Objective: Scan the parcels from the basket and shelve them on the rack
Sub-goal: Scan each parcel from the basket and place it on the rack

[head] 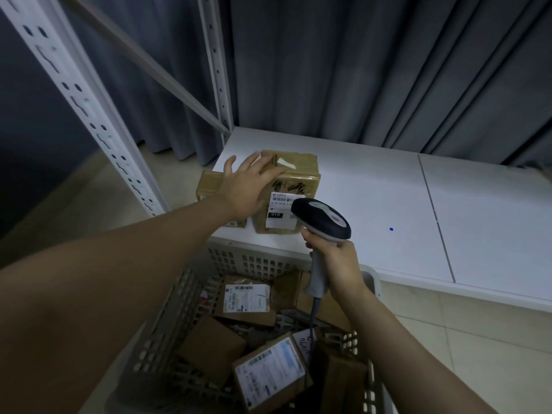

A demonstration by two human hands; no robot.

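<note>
A brown cardboard parcel (294,177) with a white barcode label lies on the white rack shelf (373,198), at its left end. My left hand (248,186) rests flat on top of it, fingers spread. A second flatter parcel (210,186) lies just left of it, partly under my hand. My right hand (337,264) grips a grey and black barcode scanner (324,219), its head right next to the label. Below, a grey perforated basket (254,258) holds several more labelled parcels (248,300).
A white perforated rack upright (77,97) stands at the left, another (216,70) at the shelf's back corner. Dark curtains (388,70) hang behind. The scanner's cable drops into the basket. A small blue dot (391,229) shows on the shelf. Tiled floor surrounds.
</note>
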